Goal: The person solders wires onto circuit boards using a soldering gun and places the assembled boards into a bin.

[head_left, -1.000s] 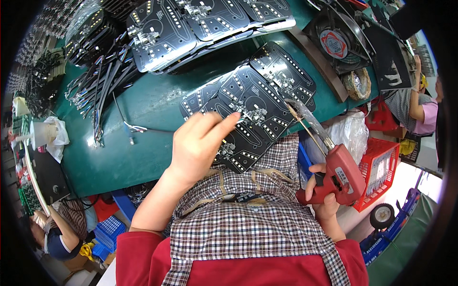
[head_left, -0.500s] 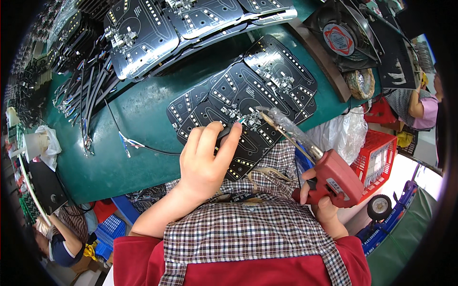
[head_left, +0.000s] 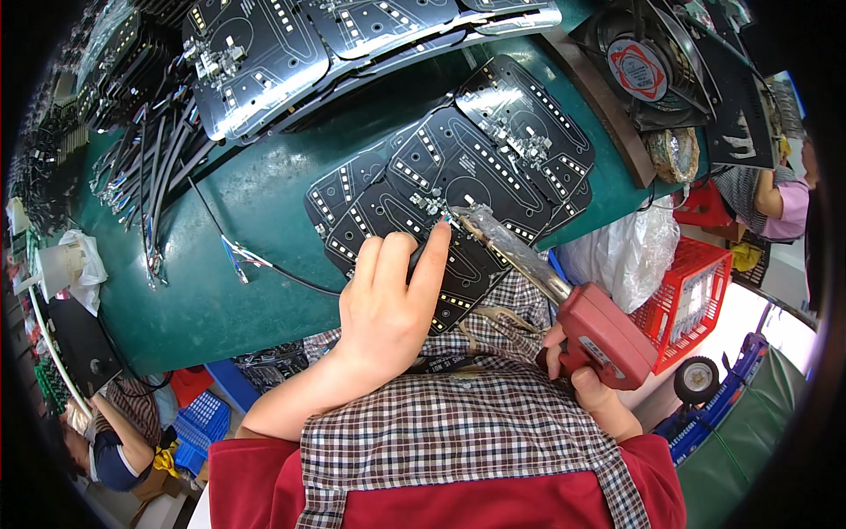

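Observation:
My left hand (head_left: 388, 295) pinches a black cable (head_left: 304, 280) against a black circuit board (head_left: 458, 167); its split end of coloured wires trails off to the left, and the pinched end is mostly hidden by the fingers. Closed around the handle of a red soldering gun (head_left: 608, 337), my right hand (head_left: 582, 375) holds it at the right of the board. The gun's metal barrel slants up and left, its tip beside my left index fingertip over the white connectors. Whether the tip touches the wires I cannot tell.
Stacked black circuit boards (head_left: 256, 62) and a bundle of cables (head_left: 163, 167) lie on the green table (head_left: 176, 326). A fan (head_left: 639, 66) stands at the far right, near a tape roll (head_left: 672, 157). Beyond the right edge are a red crate (head_left: 692, 291) and plastic bag (head_left: 621, 256).
The soldering gun's tip has moved left, closer to my left fingertips. The board in front of me appears slightly shifted in view, and my left hand keeps its pinch.

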{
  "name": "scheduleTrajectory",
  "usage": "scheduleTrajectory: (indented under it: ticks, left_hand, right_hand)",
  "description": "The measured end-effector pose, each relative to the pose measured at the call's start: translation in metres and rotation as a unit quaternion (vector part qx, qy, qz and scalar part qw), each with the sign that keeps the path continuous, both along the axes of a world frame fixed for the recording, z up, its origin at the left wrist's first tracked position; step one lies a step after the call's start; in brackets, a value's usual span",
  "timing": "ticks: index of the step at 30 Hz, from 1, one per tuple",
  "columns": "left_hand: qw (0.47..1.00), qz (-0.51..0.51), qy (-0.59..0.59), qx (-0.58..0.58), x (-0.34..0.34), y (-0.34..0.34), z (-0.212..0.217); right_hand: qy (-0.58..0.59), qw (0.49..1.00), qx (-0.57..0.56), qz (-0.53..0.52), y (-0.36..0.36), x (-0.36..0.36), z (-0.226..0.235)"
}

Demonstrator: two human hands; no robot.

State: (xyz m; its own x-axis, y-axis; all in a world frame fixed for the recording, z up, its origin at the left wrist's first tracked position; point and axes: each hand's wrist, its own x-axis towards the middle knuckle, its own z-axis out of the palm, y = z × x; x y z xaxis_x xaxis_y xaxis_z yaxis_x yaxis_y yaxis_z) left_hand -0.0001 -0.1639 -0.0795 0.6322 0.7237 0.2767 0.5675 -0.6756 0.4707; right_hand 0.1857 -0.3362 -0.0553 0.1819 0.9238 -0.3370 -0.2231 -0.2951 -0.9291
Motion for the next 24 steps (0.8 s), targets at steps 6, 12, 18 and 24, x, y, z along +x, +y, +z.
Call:
scheduleTrajectory:
  ticks: [6, 12, 18, 24]
  left_hand:
    - [0.999, -0.018, 0.0, 0.026, -0.003, 0.001, -0.006]
    - [1.0, -0.014, 0.0, 0.027, -0.003, 0.001, -0.004]
    - [1.0, 0.012, -0.002, -0.007, 0.0, -0.001, 0.0]
    - [0.999, -0.005, 0.023, 0.045, -0.002, 0.0, -0.003]
  right_hand:
    - [-0.079, 0.995, -0.055, -0.038, 0.004, -0.012, 0.004]
    - [-0.074, 0.997, -0.03, -0.007, -0.008, -0.002, -0.004]
    - [-0.225, 0.971, 0.003, 0.075, -0.017, 0.002, -0.013]
    - [-0.059, 0.995, -0.063, -0.047, 0.006, -0.014, 0.012]
